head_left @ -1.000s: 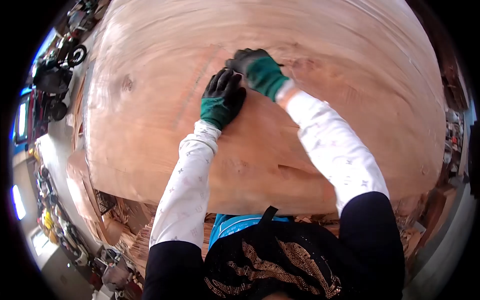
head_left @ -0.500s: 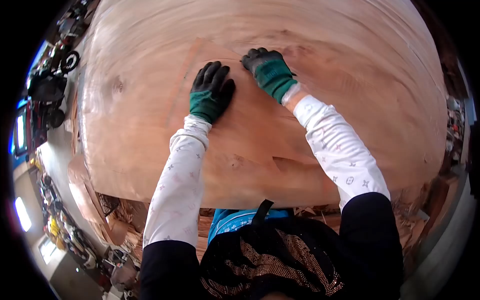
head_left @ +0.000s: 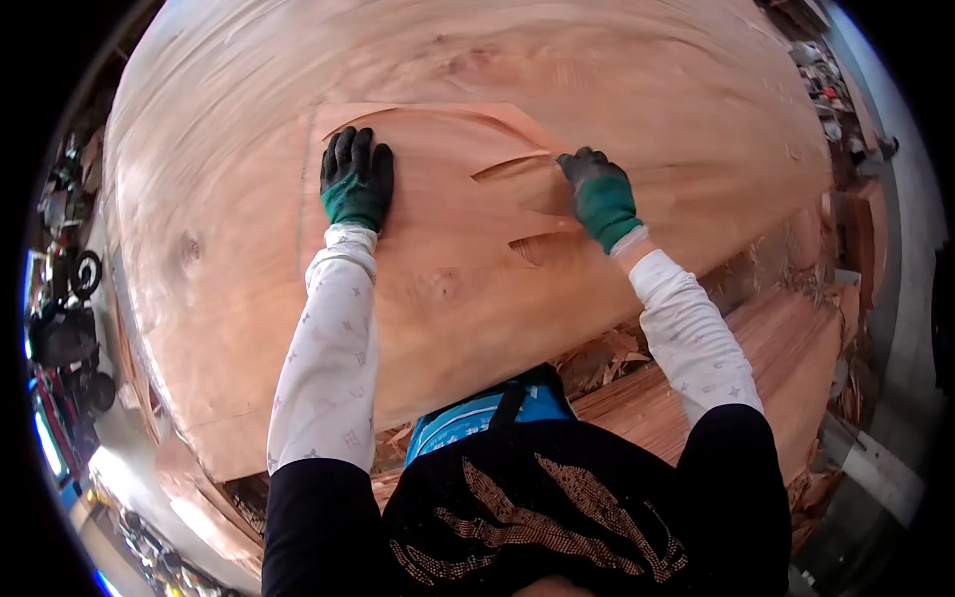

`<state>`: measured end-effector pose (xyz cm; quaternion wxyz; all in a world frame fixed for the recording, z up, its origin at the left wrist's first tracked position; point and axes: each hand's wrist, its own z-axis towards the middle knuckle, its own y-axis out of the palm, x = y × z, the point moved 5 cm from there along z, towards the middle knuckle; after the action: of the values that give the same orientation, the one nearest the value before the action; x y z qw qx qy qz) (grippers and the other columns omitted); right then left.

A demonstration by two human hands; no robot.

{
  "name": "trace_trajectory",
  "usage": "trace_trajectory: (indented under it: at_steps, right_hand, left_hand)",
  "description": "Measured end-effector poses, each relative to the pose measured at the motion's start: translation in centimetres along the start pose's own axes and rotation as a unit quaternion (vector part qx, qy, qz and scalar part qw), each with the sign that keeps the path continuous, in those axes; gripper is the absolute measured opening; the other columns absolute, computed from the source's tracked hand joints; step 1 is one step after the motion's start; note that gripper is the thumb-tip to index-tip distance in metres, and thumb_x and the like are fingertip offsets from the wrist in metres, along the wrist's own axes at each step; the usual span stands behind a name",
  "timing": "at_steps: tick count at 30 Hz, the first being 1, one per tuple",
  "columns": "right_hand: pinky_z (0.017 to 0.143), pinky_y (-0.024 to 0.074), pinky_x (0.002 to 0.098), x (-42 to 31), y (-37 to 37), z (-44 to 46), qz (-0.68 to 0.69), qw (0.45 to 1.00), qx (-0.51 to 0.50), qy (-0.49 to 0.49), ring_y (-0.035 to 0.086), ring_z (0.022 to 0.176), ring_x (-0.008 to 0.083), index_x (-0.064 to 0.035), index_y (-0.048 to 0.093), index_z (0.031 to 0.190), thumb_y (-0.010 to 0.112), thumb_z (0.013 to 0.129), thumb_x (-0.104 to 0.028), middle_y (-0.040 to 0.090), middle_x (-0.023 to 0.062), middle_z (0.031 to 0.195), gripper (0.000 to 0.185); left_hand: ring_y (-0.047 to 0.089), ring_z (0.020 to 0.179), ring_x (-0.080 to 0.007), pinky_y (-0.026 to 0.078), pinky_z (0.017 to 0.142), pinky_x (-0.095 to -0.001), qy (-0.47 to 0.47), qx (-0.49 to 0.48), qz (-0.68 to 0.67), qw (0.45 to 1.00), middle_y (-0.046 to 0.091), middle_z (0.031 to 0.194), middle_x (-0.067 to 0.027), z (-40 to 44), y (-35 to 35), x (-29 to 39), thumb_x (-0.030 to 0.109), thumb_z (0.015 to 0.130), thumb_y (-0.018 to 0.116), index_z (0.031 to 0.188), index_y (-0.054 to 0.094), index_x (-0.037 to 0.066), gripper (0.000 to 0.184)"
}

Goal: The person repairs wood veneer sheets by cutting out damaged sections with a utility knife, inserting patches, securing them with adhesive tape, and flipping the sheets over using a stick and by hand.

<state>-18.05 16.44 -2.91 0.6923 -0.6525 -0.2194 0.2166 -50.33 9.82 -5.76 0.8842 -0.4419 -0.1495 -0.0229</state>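
Note:
A large sheet of pale brown wood veneer (head_left: pixel 239 338) lies in front of me. On it is a thinner veneer piece (head_left: pixel 438 214) with torn slits and a raised, curling upper edge. My left hand (head_left: pixel 357 181), in a black and green glove, lies flat near the left side of this piece, fingers spread slightly. My right hand (head_left: pixel 599 194), gloved the same way, is closed at the piece's right edge, its fingertips pinching the veneer there.
Stacked reddish veneer (head_left: pixel 736 348) and broken scraps lie below the sheet at the lower right. Parked motorbikes (head_left: pixel 75 289) stand at the far left. Assorted items line the floor at the upper right.
My hands have moved apart, the right one rightwards and down, the left one leftwards. The thin piece's upper edge now curls up and its slits gape. The whole view has turned.

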Motion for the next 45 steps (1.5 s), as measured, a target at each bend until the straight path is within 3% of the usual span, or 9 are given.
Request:
trace_trajectory:
  at_steps: [4,5,9,14,19,23,28,40,45]
  right_hand:
    - [0.081,0.0509,0.0401,0.9,-5.0,-0.1,0.264,0.946,0.12,0.144,0.062,0.095,0.0317,-0.0104,0.066,0.107,0.064,0.079,-0.014,0.065,0.0138,0.101,0.028]
    - [0.085,0.0503,0.0389,0.6,-4.5,0.5,0.425,0.881,0.12,0.171,0.063,0.099,0.0324,-0.0094,0.065,0.111,0.065,0.079,-0.016,0.065,0.0167,0.11,0.033]
    - [0.084,0.0511,0.0388,-6.6,-5.4,4.0,0.373,0.909,0.027,0.184,0.063,0.101,0.0315,-0.009,0.063,0.115,0.062,0.083,-0.019,0.063,0.0178,0.115,0.034]
    - [0.083,0.0494,0.0379,-14.3,0.3,9.4,0.062,0.989,-0.037,-0.133,0.061,0.097,0.0309,-0.0098,0.061,0.108,0.059,0.085,-0.012,0.063,0.0114,0.107,0.024]
    - [0.08,0.0534,0.0446,-15.6,1.8,9.1,-0.02,0.99,-0.131,-0.039,0.055,0.113,0.0254,-0.015,0.061,0.113,0.058,0.089,-0.02,0.057,0.0078,0.118,0.025]
    - [0.08,0.053,0.0451,-15.7,2.4,9.1,-0.02,0.995,-0.09,-0.029,0.056,0.113,0.0249,-0.014,0.06,0.115,0.06,0.089,-0.029,0.058,0.0081,0.119,0.031]
    - [0.081,0.0529,0.0447,-16.3,1.6,9.2,-0.005,0.993,-0.12,-0.013,0.056,0.114,0.0239,-0.014,0.06,0.118,0.061,0.087,-0.042,0.058,0.009,0.121,0.041]
    - [0.074,0.0536,0.0478,-16.0,4.4,8.9,-0.018,0.997,-0.031,-0.066,0.058,0.106,0.0286,-0.0126,0.058,0.112,0.06,0.087,-0.04,0.059,0.0098,0.112,0.037]
    - [0.074,0.0541,0.0472,-16.2,3.6,8.5,-0.045,0.994,-0.018,-0.097,0.058,0.106,0.0297,-0.0115,0.058,0.11,0.06,0.086,-0.042,0.058,0.0114,0.112,0.039]
  left_hand:
    - [0.052,0.115,-0.0351,0.041,0.099,-0.0466,-0.004,0.004,-0.005,1.0,0.058,0.123,-0.0144,-0.1,-0.3,-0.2,0.032,0.084,0.061,0.113,0.062,0.012,0.034]
    - [0.052,0.116,-0.035,0.041,0.099,-0.0467,-0.006,0.0,-0.005,1.0,0.058,0.123,-0.0144,-0.3,-0.3,-0.2,0.032,0.085,0.061,0.113,0.062,0.012,0.034]
    - [0.051,0.117,-0.0344,0.04,0.1,-0.0468,-0.014,-0.008,-0.008,1.0,0.058,0.124,-0.0147,-0.5,0.0,-0.2,0.033,0.086,0.059,0.114,0.061,0.012,0.035]
    - [0.049,0.12,-0.0343,0.036,0.104,-0.0463,0.004,-0.005,-0.012,1.0,0.056,0.126,-0.0167,-0.5,0.7,-1.1,0.036,0.089,0.056,0.119,0.058,0.011,0.039]
    - [0.038,0.133,-0.0356,0.028,0.111,-0.0459,-0.024,-0.063,-0.107,0.992,0.044,0.141,-0.0197,-0.7,-0.2,-1.5,0.05,0.086,0.058,0.136,0.045,0.009,0.066]
    - [0.034,0.136,-0.0366,0.022,0.113,-0.049,-0.056,-0.097,0.046,0.993,0.039,0.144,-0.023,-5.8,-3.3,-2.9,0.053,0.087,0.055,0.139,0.04,0.005,0.073]
    - [0.035,0.135,-0.0367,0.025,0.111,-0.0507,-0.112,-0.132,0.112,0.978,0.039,0.145,-0.02,-12.9,-10.0,-3.2,0.051,0.086,0.057,0.14,0.04,0.007,0.072]
    - [0.042,0.13,-0.0356,0.031,0.107,-0.0484,-0.194,-0.201,0.231,0.932,0.047,0.139,-0.0171,-23.8,-23.9,-17.2,0.049,0.088,0.055,0.137,0.044,0.014,0.062]
    - [0.048,0.124,-0.0352,0.037,0.104,-0.0442,-0.229,-0.107,0.194,0.948,0.055,0.131,-0.018,-24.2,-26.4,-17.8,0.042,0.088,0.06,0.126,0.055,0.009,0.051]
